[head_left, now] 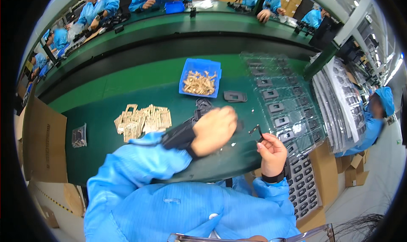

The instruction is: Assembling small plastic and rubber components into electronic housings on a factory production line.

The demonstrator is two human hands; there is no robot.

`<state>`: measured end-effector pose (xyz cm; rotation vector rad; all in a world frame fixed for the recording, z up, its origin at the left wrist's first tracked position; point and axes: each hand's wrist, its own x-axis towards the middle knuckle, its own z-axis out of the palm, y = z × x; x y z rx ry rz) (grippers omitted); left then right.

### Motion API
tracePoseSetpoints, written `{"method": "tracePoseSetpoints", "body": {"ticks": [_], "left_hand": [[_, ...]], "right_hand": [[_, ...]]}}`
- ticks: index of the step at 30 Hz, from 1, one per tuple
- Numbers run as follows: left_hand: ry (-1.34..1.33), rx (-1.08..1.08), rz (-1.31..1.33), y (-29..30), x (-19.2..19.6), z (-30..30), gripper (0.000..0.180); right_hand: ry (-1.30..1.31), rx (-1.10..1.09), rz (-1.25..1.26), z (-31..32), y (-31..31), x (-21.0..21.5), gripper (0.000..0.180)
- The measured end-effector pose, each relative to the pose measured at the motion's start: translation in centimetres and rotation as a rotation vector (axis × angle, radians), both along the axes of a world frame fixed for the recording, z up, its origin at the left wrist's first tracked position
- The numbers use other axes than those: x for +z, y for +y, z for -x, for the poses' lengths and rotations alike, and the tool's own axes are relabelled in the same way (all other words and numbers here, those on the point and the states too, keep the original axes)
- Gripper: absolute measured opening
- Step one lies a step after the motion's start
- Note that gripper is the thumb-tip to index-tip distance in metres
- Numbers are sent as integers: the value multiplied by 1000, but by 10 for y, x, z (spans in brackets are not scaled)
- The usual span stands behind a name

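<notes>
head view: right hand (271, 152) pinches small dark part (260, 132); left hand (214, 129) hovers nearby.

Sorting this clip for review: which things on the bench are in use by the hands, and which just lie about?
In use:
- left hand over small dark parts on the green mat
- right hand pinching a thin dark piece
- clear tray of dark frames beside it

Lying about:
- blue bin of tan parts
- tan frame pile
- small bag
- cardboard box
</notes>
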<state>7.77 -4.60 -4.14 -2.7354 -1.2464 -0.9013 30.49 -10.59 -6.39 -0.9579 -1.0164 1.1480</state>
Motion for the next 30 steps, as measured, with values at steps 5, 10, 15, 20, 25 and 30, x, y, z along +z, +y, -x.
{"method": "tracePoseSetpoints", "body": {"ticks": [5, 10, 15, 20, 25, 30], "left_hand": [[237, -109, 55, -86, -8, 59, 22], [-149, 26, 367, -84, -13, 76, 34], [-244, 116, 396, -89, -16, 87, 42], [-254, 109, 403, -88, -20, 88, 40], [-256, 77, 370, -85, -21, 91, 38], [-185, 43, 306, -86, -25, 90, 40]], "right_hand": [[-215, 252, 120, 9, -1, 4, 30], [-725, 425, -145, 37, 9, 6, 37], [-809, 490, -342, 62, 30, 10, 36], [-898, 613, -476, 75, 47, 11, 36], [-912, 625, -468, 76, 50, 11, 35], [-905, 629, -468, 76, 50, 10, 34]]}}
